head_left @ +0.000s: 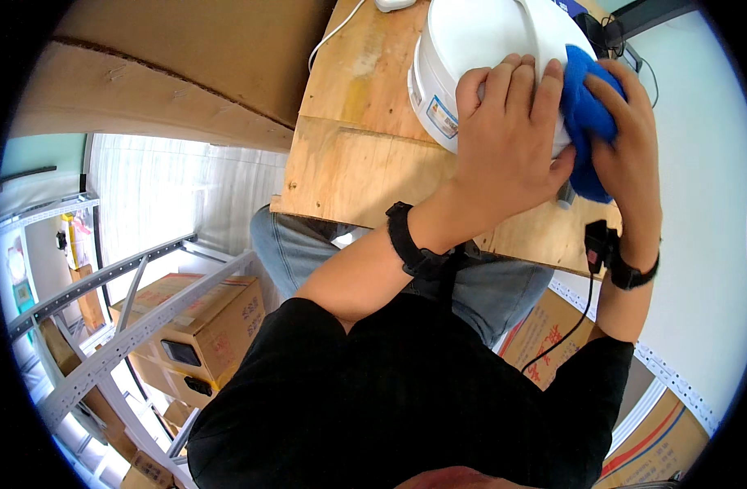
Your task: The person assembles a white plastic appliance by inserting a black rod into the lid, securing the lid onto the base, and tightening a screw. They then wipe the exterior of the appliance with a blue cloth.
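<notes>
A white plastic bucket (449, 61) with a small blue-edged label stands at the far end of the wooden tabletop, in front of me. My left hand (508, 122) lies over its near side, fingers bent and pressed together against a raised white ridge. Bunched at the bucket's right side is a blue cloth (585, 102). My right hand (630, 134) closes around this cloth and presses it against the bucket wall. What the left fingertips touch is partly hidden. A small grey piece, hard to make out, shows beneath the hands.
The wooden table (349, 171) has a raised seam across it. A large cardboard box (194, 65) rises at its left. White wall (695, 163) borders the right. Dark cables (610, 31) lie behind the bucket. Metal shelving (145, 326) with cartons stands lower left; a black cable (571, 330) hangs from my right wrist.
</notes>
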The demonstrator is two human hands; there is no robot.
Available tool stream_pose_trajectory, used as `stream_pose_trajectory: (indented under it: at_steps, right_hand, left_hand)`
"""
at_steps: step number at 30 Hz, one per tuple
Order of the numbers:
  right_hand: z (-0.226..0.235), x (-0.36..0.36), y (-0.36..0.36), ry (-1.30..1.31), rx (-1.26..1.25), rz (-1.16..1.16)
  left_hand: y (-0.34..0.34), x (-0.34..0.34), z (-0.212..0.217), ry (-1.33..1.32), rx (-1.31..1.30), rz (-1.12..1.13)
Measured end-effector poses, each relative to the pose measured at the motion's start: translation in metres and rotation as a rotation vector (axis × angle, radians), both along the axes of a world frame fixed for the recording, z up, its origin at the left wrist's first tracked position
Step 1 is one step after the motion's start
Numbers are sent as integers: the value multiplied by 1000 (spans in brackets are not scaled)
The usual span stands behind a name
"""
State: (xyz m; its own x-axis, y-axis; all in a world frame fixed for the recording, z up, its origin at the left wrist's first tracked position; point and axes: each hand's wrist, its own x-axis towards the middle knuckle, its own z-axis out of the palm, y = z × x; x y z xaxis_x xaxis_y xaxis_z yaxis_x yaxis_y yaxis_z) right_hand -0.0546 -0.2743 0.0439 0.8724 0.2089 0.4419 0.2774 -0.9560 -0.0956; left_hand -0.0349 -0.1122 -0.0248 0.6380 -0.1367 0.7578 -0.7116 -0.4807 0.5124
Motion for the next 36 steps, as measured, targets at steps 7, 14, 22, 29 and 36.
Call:
stream_pose_trajectory:
  at_steps: [7,14,22,29,36]
  right_hand:
    - [9,-12,-5,59,-39,101]
    - [8,-2,2,-6,-68,52]
    - [16,-20,0,30,-128,165]
    - [-2,-6,-9,-69,-3,3]
    - [13,-21,-4,9,-45,104]
  left_hand:
    - [3,-1,3,41,9,-22]
    - [4,2,1,-6,42,-22]
    - [7,1,4,4,70,6]
    - [4,0,4,-27,59,-24]
    - [6,0,7,-12,74,1]
